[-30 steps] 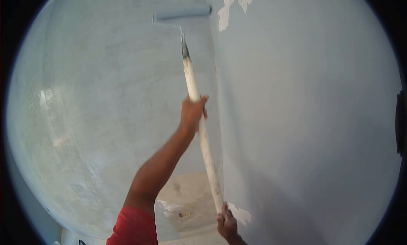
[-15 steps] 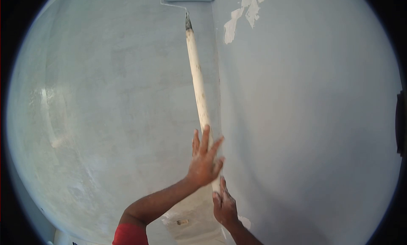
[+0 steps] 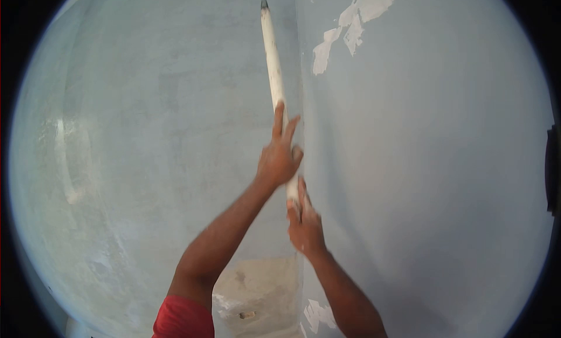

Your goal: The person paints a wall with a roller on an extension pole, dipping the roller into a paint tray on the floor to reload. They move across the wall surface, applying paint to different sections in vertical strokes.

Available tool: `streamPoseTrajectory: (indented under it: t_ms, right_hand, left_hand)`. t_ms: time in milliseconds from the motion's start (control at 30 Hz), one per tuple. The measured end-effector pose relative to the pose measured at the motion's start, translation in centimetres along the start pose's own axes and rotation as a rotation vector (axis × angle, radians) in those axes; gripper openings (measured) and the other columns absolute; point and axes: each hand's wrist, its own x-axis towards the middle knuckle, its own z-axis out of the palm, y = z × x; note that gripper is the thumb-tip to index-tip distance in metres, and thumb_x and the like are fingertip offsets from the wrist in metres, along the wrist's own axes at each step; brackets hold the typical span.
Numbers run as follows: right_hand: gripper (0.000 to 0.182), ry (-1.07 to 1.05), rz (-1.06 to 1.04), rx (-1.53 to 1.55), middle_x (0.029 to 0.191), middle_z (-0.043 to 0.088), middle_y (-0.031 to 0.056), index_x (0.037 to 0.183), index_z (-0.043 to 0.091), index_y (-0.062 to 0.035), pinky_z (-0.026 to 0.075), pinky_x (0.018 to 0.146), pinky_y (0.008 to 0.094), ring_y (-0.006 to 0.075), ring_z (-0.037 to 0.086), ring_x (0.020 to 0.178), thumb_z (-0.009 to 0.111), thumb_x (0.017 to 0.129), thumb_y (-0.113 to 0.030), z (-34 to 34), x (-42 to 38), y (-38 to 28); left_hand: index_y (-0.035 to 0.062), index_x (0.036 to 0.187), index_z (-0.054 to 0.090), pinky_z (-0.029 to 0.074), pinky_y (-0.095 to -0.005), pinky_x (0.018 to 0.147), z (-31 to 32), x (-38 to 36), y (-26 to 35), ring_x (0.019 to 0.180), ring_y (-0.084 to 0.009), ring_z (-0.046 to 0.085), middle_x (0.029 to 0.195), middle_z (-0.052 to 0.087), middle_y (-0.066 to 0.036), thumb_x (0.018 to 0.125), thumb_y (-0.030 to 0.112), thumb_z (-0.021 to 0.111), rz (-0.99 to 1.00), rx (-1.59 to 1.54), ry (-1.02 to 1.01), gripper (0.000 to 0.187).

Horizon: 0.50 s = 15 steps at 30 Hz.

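From over here I see 1 cam, the head cam, worn at the person's brow and looking fwd from btwn the arms. It faces the corner (image 3: 300,98) where the L wall (image 3: 175,133) and R wall (image 3: 421,162) meet. L arm (image 3: 228,227) and R arm (image 3: 345,285) come in at the btm, near the lens; walls sit farther off. V. wide, roundish view w/ dark edges; pole (image 3: 272,57) runs up to the top edge.

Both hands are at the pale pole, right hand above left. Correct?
Not quite, the order is swapped: the head view shows the left hand above the right hand. Both are at the pale pole.
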Motion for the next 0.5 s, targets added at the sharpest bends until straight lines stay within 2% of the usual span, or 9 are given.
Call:
streamPoseTrajectory:
  t_ms: [33,167,233,333,400,467,500]
  right_hand:
    - [0.057,0.004,0.014,0.013,0.142,0.042,0.0255,0.15,0.022,-0.0059,0.042,0.102,0.0452,0.0435,0.047,0.125,0.039,0.102,-0.03,0.4,-2.2,1.2]
    - [0.058,0.007,-0.002,0.026,0.144,0.04,0.0262,0.149,0.023,0.0002,0.044,0.101,0.0422,0.0418,0.049,0.125,0.044,0.101,-0.024,2.1,-8.9,4.5]
    - [0.058,-0.005,0.023,0.048,0.144,0.04,0.0265,0.148,0.023,0.0017,0.044,0.101,0.0414,0.0414,0.049,0.124,0.045,0.1,-0.022,2.6,-8.9,4.9]
    - [0.057,0.008,-0.055,0.03,0.145,0.039,0.0253,0.149,0.022,-0.0008,0.043,0.102,0.0423,0.0407,0.049,0.125,0.042,0.101,-0.024,3.2,-5.2,4.7]
    - [0.061,0.093,-0.1,-0.078,0.077,0.055,0.0066,0.154,0.019,-0.0138,0.049,0.056,0.0284,0.0128,0.05,0.054,0.043,0.101,-0.034,3.2,-1.3,4.9]
    - [0.059,0.029,-0.05,0.001,0.146,0.038,0.0244,0.151,0.02,-0.0064,0.041,0.104,0.0417,0.0391,0.048,0.127,0.04,0.101,-0.032,2.0,2.4,1.5]
    - [0.059,0.03,-0.036,0.007,0.145,0.04,0.0241,0.151,0.02,-0.0065,0.04,0.105,0.0419,0.0386,0.051,0.123,0.04,0.101,-0.031,1.4,4.5,0.3]
  left_hand:
    - [0.0042,0.139,0.042,0.057,-0.0352,0.06,0.7,-2.3,-0.2,0.088,-0.0331,0.068,0.16,0.0,-0.016,0.078,-0.001,0.057,0.021,0.012,-0.011,0.063]
    - [0.0042,0.138,0.042,0.056,-0.0339,0.058,2.2,-9.9,-1.0,0.091,-0.0335,0.067,0.16,0.001,-0.017,0.077,-0.002,0.057,0.109,0.014,-0.005,0.063]
    - [0.004,0.138,0.042,0.056,-0.0338,0.057,2.6,-10.1,-1.6,0.092,-0.0331,0.067,0.16,0.001,-0.017,0.077,-0.002,0.057,0.107,-0.002,-0.021,0.063]
    - [0.0032,0.138,0.042,0.056,-0.0334,0.057,1.8,-6.7,-2.4,0.089,-0.0311,0.068,0.16,0.002,-0.016,0.077,-0.002,0.056,0.086,0.0,-0.008,0.062]
    - [0.0027,0.138,0.042,0.055,-0.0332,0.058,1.2,-2.8,-2.6,0.085,-0.03,0.068,0.16,0.002,-0.016,0.077,-0.001,0.055,0.085,0.013,0.023,0.062]
    - [0.0063,0.141,0.039,0.058,-0.0357,0.07,0.4,1.4,-2.6,0.108,-0.0359,0.062,0.16,0.001,-0.012,0.08,-0.002,0.054,0.069,0.026,0.03,0.063]
    - [0.0062,0.141,0.039,0.057,-0.0375,0.072,-0.2,3.6,-2.4,0.108,-0.0358,0.062,0.16,0.001,-0.013,0.08,-0.001,0.054,0.033,0.035,0.003,0.063]
